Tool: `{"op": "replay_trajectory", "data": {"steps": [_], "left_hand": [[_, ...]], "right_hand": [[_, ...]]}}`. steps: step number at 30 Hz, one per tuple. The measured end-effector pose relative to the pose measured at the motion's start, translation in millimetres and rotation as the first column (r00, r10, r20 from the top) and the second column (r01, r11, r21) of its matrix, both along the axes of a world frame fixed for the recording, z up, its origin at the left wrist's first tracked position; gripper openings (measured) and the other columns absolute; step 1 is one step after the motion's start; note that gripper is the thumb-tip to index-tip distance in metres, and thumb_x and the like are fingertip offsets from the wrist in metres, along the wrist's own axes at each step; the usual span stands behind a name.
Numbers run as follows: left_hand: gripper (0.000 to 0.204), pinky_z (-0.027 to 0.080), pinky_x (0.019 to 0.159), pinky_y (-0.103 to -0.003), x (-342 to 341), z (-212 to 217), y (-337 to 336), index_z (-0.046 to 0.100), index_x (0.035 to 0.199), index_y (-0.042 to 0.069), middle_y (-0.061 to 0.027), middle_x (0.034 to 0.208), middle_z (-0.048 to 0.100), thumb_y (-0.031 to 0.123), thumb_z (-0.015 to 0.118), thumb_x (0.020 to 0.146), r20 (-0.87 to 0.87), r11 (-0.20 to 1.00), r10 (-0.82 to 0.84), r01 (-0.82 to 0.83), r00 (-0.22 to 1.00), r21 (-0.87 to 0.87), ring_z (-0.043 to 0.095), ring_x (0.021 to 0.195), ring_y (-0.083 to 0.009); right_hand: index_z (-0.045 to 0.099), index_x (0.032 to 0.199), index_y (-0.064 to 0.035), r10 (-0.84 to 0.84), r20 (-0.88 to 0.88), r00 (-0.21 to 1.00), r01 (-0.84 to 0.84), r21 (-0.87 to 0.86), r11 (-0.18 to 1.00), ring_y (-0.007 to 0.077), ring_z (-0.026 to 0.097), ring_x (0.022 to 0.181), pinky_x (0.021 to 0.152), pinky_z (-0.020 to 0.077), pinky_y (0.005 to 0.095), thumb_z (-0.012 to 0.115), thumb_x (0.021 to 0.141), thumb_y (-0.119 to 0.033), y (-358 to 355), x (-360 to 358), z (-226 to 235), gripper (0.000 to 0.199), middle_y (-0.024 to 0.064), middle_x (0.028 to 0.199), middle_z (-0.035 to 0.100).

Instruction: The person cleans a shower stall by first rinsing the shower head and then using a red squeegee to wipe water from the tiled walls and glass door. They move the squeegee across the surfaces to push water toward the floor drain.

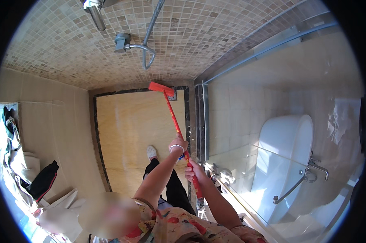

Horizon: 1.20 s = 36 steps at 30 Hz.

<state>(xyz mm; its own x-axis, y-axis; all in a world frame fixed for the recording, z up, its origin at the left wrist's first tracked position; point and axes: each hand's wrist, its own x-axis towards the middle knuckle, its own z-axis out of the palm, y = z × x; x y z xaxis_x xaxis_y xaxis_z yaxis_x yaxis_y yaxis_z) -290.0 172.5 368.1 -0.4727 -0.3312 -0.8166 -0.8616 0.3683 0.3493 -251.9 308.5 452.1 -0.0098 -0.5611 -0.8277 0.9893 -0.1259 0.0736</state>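
We hold a red long-handled brush (179, 129) with both hands; our left hand (178, 144) is wrapped closed round the handle about midway up, a pale band at its wrist; our right hand (192, 171) is wrapped closed round the handle nearer to us, just below the left; the handle slants away from us, and the red brush head (161, 88) rests at the far edge of the shower floor (126, 133), just beside the small square drain (172, 96); a mosaic-tiled wall (199, 36) rises beyond, carrying a shower hose (149, 34); a glass partition (272, 121) stands to the right, with a white bathtub (286, 150) behind it.
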Motion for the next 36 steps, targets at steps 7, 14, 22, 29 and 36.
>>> {"op": "replay_trajectory", "data": {"steps": [7, 14, 22, 29, 36], "left_hand": [[0.050, 0.043, 0.080, -0.040, 46, 8, -13, 0.041, 0.110, 0.003, -0.0220, 0.095, 0.058, 0.029, 0.053, 0.069, -0.053, 0.993, 0.049, -0.042, 0.997, 0.111, 0.056, 0.092, -0.0346], [0.042, 0.046, 0.071, -0.039, -15, -19, -30, 0.052, 0.093, -0.002, -0.0229, 0.084, 0.059, 0.030, 0.058, 0.067, -0.191, 0.957, 0.267, -0.236, 0.945, 0.167, 0.059, 0.080, -0.0348], [0.050, 0.046, 0.073, -0.039, -51, -74, -45, 0.041, 0.109, -0.003, -0.0250, 0.090, 0.057, 0.019, 0.058, 0.067, -0.147, 0.921, 0.354, -0.316, 0.924, 0.229, 0.058, 0.085, -0.0338], [0.063, 0.043, 0.079, -0.040, 18, -88, -7, 0.025, 0.125, 0.001, -0.0276, 0.100, 0.053, 0.017, 0.051, 0.071, -0.041, 0.945, 0.275, -0.263, 0.961, 0.193, 0.053, 0.094, -0.0373], [0.042, 0.045, 0.072, -0.040, -33, -80, -34, 0.042, 0.107, -0.002, -0.0267, 0.088, 0.057, 0.017, 0.052, 0.071, -0.162, 0.937, 0.327, -0.296, 0.931, 0.185, 0.056, 0.086, -0.0370]], "right_hand": [[0.044, 0.090, -0.0208, 0.013, 0.081, 0.997, -0.017, 0.053, 0.998, 0.0052, 0.029, 0.035, 0.035, 0.0248, 0.0203, 0.039, 0.087, -0.044, -19, 40, 27, 0.023, -0.0073, 0.047, 0.031], [0.044, 0.101, -0.0141, 0.198, -0.090, 0.976, -0.182, 0.162, 0.970, 0.0061, 0.034, 0.036, 0.033, 0.0281, 0.0203, 0.042, 0.088, -0.036, -41, -44, 28, 0.025, -0.0032, 0.052, 0.038], [0.033, 0.124, -0.0126, 0.887, -0.396, 0.238, -0.395, 0.795, 0.461, 0.0151, 0.047, 0.039, 0.036, 0.0396, 0.0285, 0.046, 0.083, -0.018, -80, -77, -51, 0.043, 0.0067, 0.058, 0.049], [0.024, 0.130, -0.0135, 0.908, -0.303, 0.290, -0.460, 0.788, 0.410, 0.0174, 0.047, 0.036, 0.034, 0.0390, 0.0320, 0.042, 0.085, -0.018, -55, -3, -51, 0.049, 0.0080, 0.054, 0.048], [0.027, 0.131, -0.0164, 0.884, -0.313, 0.347, -0.482, 0.749, 0.454, 0.0157, 0.048, 0.040, 0.036, 0.0389, 0.0302, 0.044, 0.085, -0.021, -76, -61, -51, 0.049, 0.0095, 0.061, 0.051]]}}
